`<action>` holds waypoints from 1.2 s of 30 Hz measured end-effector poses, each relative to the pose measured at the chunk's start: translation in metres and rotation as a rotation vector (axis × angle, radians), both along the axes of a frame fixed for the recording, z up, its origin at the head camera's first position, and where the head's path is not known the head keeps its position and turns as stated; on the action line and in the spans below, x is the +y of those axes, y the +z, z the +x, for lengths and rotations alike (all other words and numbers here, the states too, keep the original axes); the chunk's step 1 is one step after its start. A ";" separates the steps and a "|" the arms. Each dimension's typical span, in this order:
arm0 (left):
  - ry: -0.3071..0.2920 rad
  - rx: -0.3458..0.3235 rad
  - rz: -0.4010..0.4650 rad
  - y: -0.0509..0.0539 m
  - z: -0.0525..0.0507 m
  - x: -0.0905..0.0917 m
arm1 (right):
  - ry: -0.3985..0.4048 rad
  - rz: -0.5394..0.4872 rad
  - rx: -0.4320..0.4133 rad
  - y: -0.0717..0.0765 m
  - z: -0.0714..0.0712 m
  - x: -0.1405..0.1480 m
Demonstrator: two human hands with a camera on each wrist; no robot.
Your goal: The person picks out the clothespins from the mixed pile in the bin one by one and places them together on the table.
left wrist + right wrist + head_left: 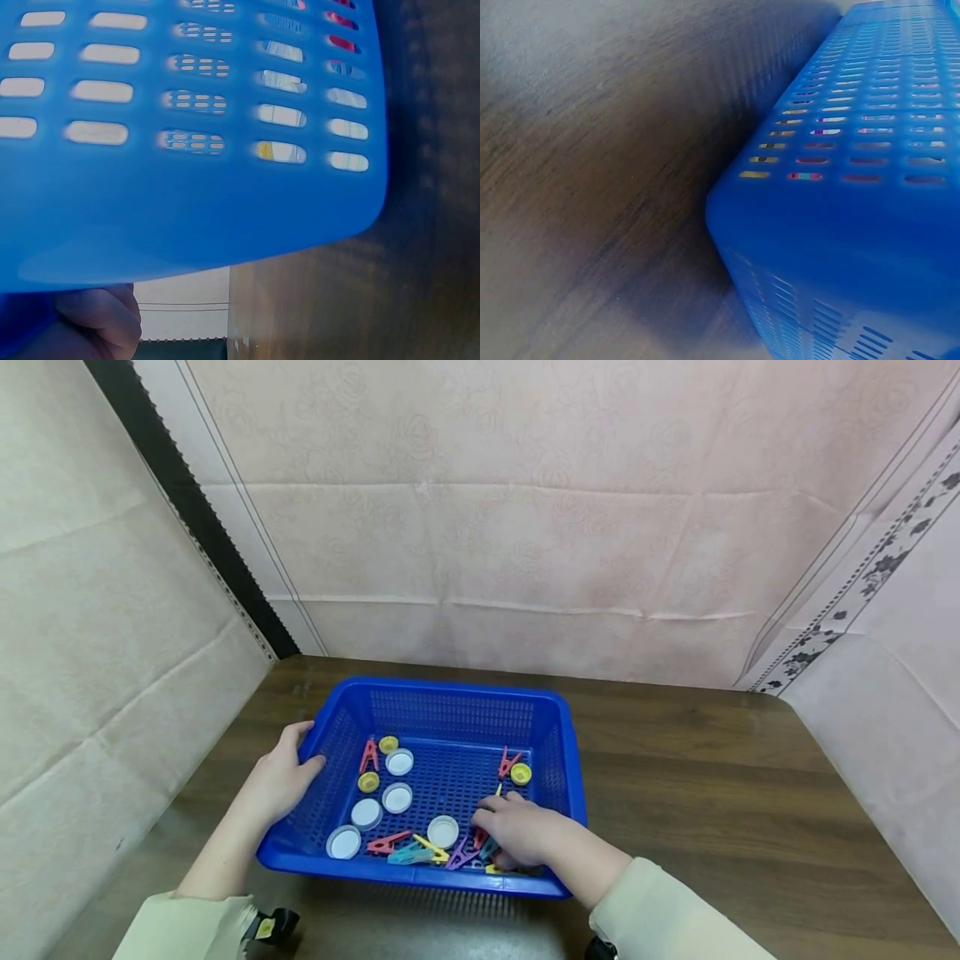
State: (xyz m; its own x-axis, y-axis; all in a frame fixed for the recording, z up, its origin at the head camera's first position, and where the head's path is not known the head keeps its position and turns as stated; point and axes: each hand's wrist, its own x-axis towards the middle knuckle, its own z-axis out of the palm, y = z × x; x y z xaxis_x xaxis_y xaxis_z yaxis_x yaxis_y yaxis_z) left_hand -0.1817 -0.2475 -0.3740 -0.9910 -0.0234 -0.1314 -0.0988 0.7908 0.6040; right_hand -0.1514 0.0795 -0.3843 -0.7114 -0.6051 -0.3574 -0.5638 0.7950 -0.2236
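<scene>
A blue plastic basket (457, 685) with slotted walls stands on the table. My left hand (276, 785) grips its left rim; in the left wrist view its curled fingers (105, 319) show at the rim. Inside the basket, my right hand (521, 831) reaches down into the near right corner among clothespins. Its fingertips are hidden, so I cannot tell whether they pinch anything. Close by lie a purple clothespin (461, 853), a teal clothespin (410, 853), a yellow clothespin (432, 847) and a red clothespin (388, 842). A white round cap (442, 832) lies left of that hand.
More white caps (366, 814) lie in the basket's left half, with yellow caps (368, 782) and a red clothespin (369, 755). Farther right are another red clothespin (508, 763) and yellow cap (521, 774). Cloth-covered walls (480, 543) surround the brown wooden table (697, 777).
</scene>
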 end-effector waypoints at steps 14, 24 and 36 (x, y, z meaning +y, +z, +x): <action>-0.004 0.011 0.004 0.001 0.002 0.001 | 0.011 -0.107 0.100 -0.001 -0.001 0.001; -0.009 0.011 0.004 0.000 0.001 0.000 | 0.013 -0.116 0.160 -0.002 -0.003 0.000; -0.015 0.007 0.006 0.003 0.002 0.001 | 0.030 -0.308 0.222 0.001 -0.003 0.004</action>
